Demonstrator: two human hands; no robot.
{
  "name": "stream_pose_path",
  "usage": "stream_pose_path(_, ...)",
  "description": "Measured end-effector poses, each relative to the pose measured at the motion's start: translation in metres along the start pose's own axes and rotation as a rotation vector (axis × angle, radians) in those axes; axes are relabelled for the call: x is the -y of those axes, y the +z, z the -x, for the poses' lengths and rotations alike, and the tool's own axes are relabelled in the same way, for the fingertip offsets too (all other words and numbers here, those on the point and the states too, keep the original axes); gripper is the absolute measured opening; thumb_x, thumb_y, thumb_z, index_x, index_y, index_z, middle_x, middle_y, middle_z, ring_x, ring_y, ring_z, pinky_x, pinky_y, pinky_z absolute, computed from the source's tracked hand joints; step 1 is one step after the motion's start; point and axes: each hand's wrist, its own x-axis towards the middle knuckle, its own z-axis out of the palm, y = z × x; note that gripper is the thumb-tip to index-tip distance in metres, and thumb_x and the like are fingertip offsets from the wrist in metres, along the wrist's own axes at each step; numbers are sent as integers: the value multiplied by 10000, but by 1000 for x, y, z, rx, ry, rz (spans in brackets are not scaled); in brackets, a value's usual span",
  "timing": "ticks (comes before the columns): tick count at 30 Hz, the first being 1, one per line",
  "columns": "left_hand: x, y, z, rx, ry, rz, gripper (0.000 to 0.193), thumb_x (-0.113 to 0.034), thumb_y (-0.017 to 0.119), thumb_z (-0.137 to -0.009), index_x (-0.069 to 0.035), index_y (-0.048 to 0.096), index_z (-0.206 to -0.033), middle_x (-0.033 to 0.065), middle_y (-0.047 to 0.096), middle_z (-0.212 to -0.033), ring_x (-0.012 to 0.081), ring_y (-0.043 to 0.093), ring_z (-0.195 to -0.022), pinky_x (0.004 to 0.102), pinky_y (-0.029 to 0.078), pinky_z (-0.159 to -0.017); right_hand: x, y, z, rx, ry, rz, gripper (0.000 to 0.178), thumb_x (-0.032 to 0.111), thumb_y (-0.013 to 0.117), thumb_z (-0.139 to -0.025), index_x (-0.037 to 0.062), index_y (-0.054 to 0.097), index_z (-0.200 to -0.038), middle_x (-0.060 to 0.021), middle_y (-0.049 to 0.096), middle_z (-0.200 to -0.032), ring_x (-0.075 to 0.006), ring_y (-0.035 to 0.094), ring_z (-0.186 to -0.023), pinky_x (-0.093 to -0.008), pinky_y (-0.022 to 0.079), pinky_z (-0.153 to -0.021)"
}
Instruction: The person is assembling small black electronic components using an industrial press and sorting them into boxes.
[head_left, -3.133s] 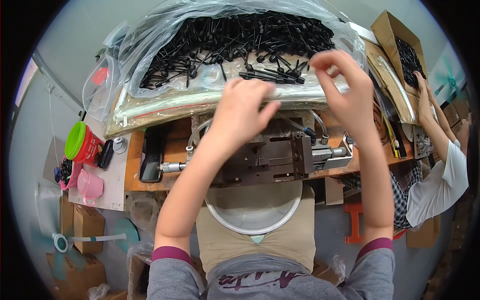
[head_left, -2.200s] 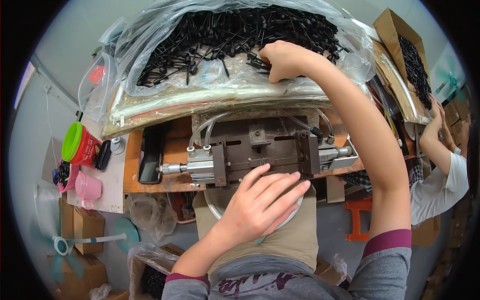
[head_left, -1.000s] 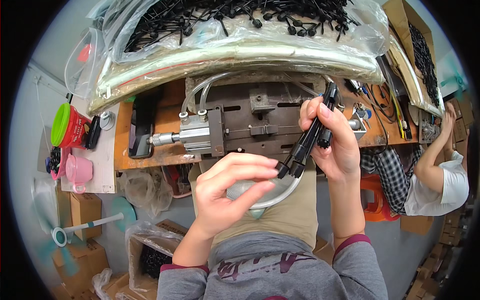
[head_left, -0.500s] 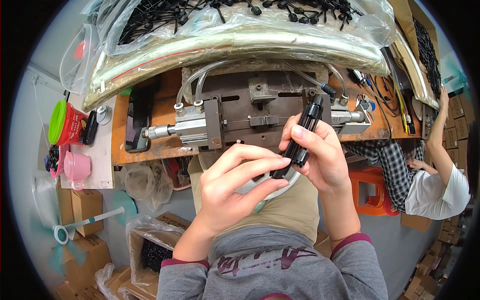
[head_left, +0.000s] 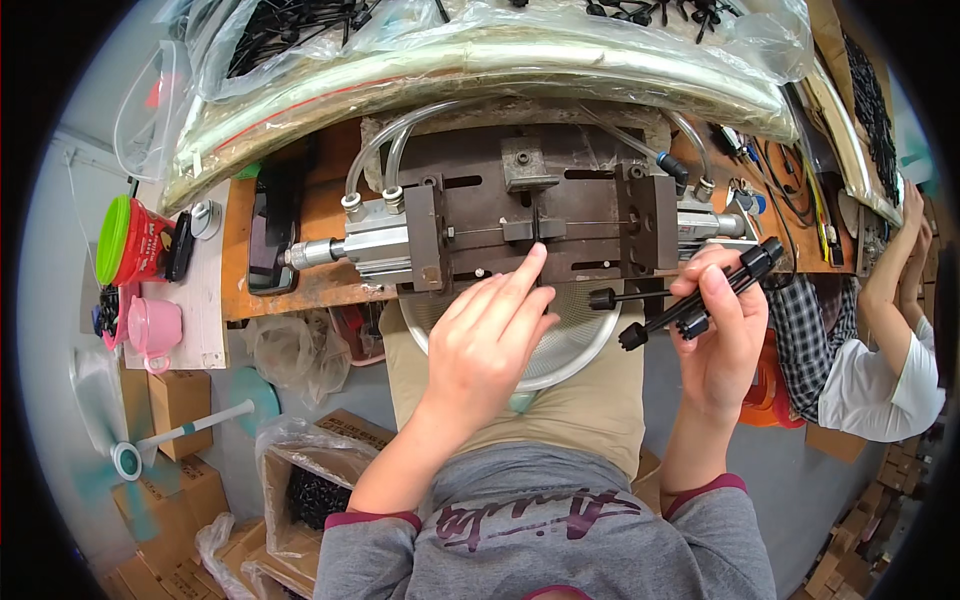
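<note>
While looking down from the head view onto a brown metal fixture (head_left: 480, 212), finds writing in several places. Carries slanting maroon script across the chest of the grey shirt (head_left: 550, 485), well below the fixture. Bears pale lettering on a red tub (head_left: 148, 258) with a green rim, well to the fixture's left, and dark printing on the flap of an open carton (head_left: 318, 500), below and left of the fixture, too small to make out.

Holds the right hand (head_left: 722, 310) just below the fixture's right end, thumb and fingers together around a small bunch of black rods (head_left: 662, 319). Tilts the bunch up to the right, knobs at the visible ends. Cannot count the rods exactly because of the overlap.

Points with the left hand (head_left: 488, 335) at the fixture's middle, index finger stretched out, other visible fingers loosely bent. Brings the index tip right up to a slim black piece (head_left: 537, 228) in the small centre block. Cannot tell whether touching or just short of the piece, nor whether gripping anything under the palm.

Has grey cylinders (head_left: 382, 243) at both fixture ends, a mesh basket (head_left: 580, 335) below over the lap, a dark phone (head_left: 272, 225) left, a pink cup (head_left: 155, 325) farther left, and above, a clear plastic bag (head_left: 770, 45) with more black rods. Includes a co-worker's hand (head_left: 912, 210) well right of the fixture.
</note>
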Motion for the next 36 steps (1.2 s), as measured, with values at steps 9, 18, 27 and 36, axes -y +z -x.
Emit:
stream_pose_path(9, 0, 1, -14, 61, 6, -149, 256, -147, 812, -680, -45, 704, -887, 102, 693, -1170, 215, 663, -673, 291, 521, -639, -3, -4, 2, 37, 23, -13, 144, 108, 630, -915, -34, 652, -922, -122, 656, -832, -69, 519, -489, -179, 398, -405)
stream_pose_path(18, -1, -2, -17, 83, -22, -169, 251, -159, 827, -668, -70, 714, -873, 66, 708, -1145, 172, 612, -565, 261, 479, -537, -8, -6, -2, 9, 133, -164, 158, 134, 617, -933, -19, 639, -962, -126, 675, -810, -70, 509, -467, -181, 392, -407)
stream_pose_path(27, -30, -41, -24, 22, 109, 215, 426, -202, 855, -628, -83, 728, -1016, 71, 712, -1068, 215, 645, -766, 323, 499, -713, -14, 0, 0, 11, 276, -351, 152, 160, 589, -964, 16, 631, -990, -101, 679, -830, -58, 522, -489, -177, 394, -403)
stream_pose_path(36, -32, -37, -15, -9, 139, 358, 366, -148, 854, -635, -71, 736, -973, 27, 709, -898, 192, 654, -779, 322, 493, -699, -16, 8, -1, 109, 342, -352, 212, 186, 566, -979, -15, 628, -1007, -111, 690, -820, -63, 521, -476, -188, 402, -413)
